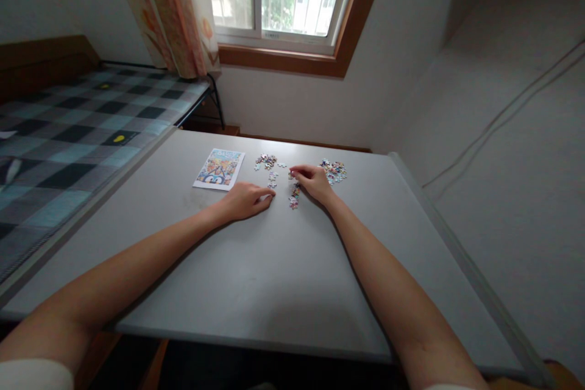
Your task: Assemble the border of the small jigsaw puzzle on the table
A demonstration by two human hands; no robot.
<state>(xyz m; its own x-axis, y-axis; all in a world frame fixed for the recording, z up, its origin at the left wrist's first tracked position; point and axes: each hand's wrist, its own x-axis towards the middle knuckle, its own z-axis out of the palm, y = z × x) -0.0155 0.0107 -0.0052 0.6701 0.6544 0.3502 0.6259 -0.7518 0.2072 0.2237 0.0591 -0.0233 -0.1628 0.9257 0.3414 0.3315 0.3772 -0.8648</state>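
Two puzzle strips (294, 201) are pointed lengthwise away across the counter (247, 280).
The left hand (247, 200) is laid, fingers loosely parted, near the left strip (273, 177); the right hand (314, 180) is pinched beyond the other; any grip cannot be told.

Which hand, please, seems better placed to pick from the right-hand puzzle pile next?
Probably the right hand: it sits just beside that pile, while the left hand is farther away.
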